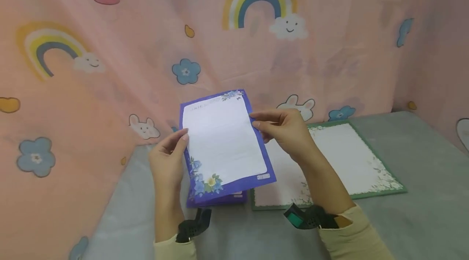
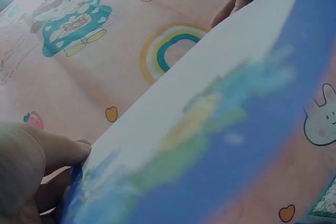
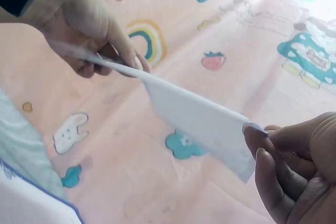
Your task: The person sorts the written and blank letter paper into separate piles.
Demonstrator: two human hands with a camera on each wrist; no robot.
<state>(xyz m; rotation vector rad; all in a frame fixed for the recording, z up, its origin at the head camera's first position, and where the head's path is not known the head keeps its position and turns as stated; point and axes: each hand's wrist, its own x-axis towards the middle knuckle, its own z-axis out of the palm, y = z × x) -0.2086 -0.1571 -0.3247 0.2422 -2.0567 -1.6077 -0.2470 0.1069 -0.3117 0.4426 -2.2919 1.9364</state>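
A sheet of stationery paper (image 1: 223, 139) with a purple-blue border and blue flowers in two corners is held up, tilted, above the table. My left hand (image 1: 168, 158) pinches its left edge between thumb and fingers. On the opposite side, my right hand (image 1: 287, 131) pinches the right edge near the upper part. The left wrist view shows the sheet's flowered face (image 2: 173, 129), blurred, with the left thumb on its edge. From the right wrist, the sheet (image 3: 194, 114) appears nearly edge-on, its plain white back showing.
Beneath the held sheet lies more purple-bordered paper (image 1: 220, 201), mostly covered. To its right, green-bordered floral sheets (image 1: 348, 158) lie on the grey tabletop (image 1: 421, 162), partly behind my right forearm. A pink patterned cloth (image 1: 146, 48) hangs behind the table.
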